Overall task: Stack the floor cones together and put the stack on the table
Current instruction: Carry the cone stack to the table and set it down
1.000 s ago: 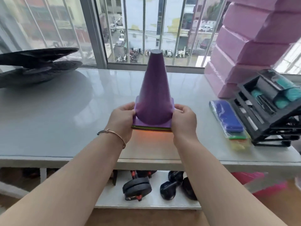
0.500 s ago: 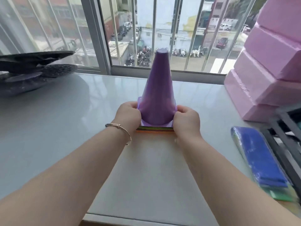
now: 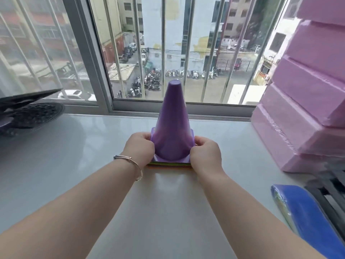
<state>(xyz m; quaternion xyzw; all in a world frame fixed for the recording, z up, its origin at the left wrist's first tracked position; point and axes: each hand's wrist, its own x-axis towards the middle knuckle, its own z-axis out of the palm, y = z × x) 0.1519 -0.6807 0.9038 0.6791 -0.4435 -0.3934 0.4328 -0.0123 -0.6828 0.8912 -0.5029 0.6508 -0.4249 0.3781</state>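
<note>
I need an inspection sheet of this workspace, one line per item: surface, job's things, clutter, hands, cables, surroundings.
Surface: pale glossy table, bare in the middle.
Job's things: cone stack upright on the table, purple cone on top, green and orange base edges showing beneath.
Clutter: pink foam blocks piled at right; blue packet at near right beside a black rack; dark discs at left.
Hands: left hand and right hand grip the stack's base on either side; bracelet on the left wrist.
Cables: nothing seen.
Surroundings: barred window behind the table, street and parked scooters below.
</note>
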